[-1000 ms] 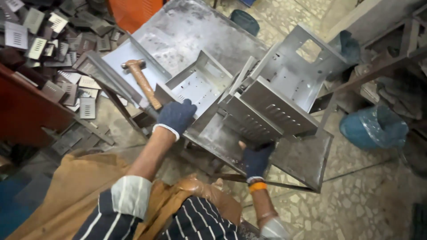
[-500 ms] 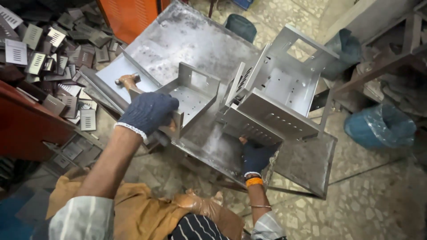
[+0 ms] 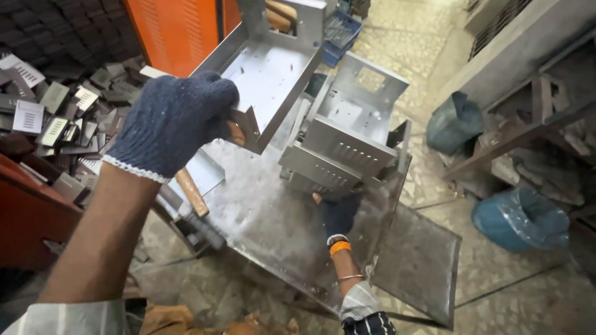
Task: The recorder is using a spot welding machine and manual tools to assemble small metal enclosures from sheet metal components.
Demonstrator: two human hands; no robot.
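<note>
The tray (image 3: 273, 68) is up off the bench (image 3: 273, 217), tilted, its near corner in my left hand (image 3: 174, 121). I see those gloved fingers (image 3: 214, 102) clenched around that corner and a wooden handle (image 3: 191, 191) together. My right hand (image 3: 338, 214) grips the lower edge of the louvred box (image 3: 347, 146) standing on the bench. Small vented plates (image 3: 56, 118) lie heaped to the left; a blue bag (image 3: 521, 220) sits on the floor to the right.

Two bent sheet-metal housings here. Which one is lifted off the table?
The open tray-shaped housing, gripped at its corner by the left hand and raised. The louvred housing rests on the steel table, with the right hand at its base.
</note>
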